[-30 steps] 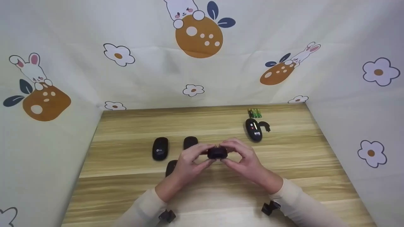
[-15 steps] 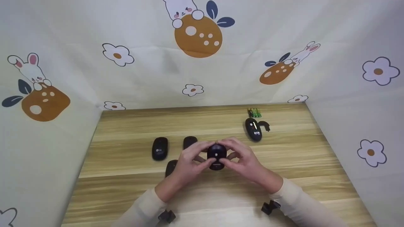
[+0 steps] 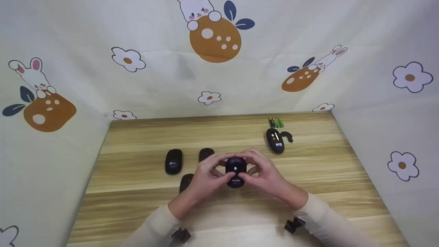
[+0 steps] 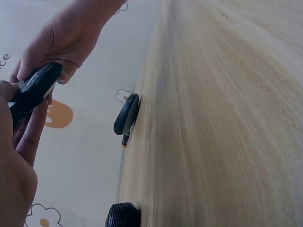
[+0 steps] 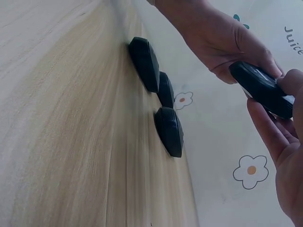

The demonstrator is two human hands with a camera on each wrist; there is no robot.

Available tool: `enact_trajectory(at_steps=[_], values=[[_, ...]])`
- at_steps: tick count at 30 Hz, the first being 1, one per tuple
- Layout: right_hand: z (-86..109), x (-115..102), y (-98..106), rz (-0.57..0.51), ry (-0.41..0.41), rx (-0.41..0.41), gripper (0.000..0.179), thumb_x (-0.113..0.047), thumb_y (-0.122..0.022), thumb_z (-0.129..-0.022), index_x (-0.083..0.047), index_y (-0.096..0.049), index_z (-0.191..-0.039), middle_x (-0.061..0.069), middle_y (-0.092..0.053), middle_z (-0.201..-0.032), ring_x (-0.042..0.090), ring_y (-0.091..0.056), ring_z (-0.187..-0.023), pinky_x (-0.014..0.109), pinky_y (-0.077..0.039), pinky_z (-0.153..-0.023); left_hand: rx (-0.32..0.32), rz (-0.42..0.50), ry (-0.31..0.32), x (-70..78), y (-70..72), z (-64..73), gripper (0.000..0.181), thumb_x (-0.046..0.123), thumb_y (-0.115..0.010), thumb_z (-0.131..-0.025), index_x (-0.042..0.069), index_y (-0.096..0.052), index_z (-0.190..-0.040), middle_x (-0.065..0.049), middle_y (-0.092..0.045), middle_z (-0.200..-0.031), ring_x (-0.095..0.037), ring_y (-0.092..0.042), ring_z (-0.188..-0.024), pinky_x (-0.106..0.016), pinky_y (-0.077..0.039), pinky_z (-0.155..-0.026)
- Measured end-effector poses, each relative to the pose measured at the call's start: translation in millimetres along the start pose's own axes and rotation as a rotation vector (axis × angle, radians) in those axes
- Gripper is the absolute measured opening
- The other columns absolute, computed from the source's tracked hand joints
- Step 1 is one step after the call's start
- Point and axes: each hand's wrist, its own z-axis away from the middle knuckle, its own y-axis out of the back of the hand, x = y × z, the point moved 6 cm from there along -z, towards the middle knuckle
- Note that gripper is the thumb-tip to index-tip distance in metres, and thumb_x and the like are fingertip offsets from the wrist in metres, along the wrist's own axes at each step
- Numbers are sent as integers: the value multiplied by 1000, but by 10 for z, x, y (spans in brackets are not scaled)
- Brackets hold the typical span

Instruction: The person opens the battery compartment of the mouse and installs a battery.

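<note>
A black computer mouse is held up between both hands, with a small white spot and a pale label strip on the face turned toward the head camera. My left hand pinches its left side, thumb on that face and fingers behind the far edge. On the opposite side my right hand pinches it the same way. Both wrist views show the mouse raised above the tabletop. Fingers hide parts of its sides.
Left of the hands lie three dark mice, two partly hidden by the left hand and forearm. At the right rests an upturned mouse, beside a curved black piece. Several green batteries lie behind it. Patterned cloth borders the wooden table.
The held mouse has tilted from an end-on view to showing its broad face with the white spot and label. Both thumbs shifted onto that face. The hands stay in nearly the same place.
</note>
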Motion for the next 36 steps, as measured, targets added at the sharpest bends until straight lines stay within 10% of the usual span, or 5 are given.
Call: enact_trajectory(at_steps=[29,36], values=[[37,86,49,-4,-224,34,42,-3,-83,-97,-6,-68,-136,16,-70,-123,23,-77,-91,40,-70,-72,-49,15,159,-93,-53,11,45,15,-88,-97,10,-73,-139,-7,-73,-132,-30,-75,-107,-35,-70,-70],[-32,29,129,67,-114,114,42,-1,-84,-96,-8,-72,-135,9,-74,-121,24,-73,-99,34,-68,-85,-56,9,201,-122,-66,18,47,14,-89,-96,10,-73,-139,-7,-72,-134,-27,-75,-109,-35,-70,-73]])
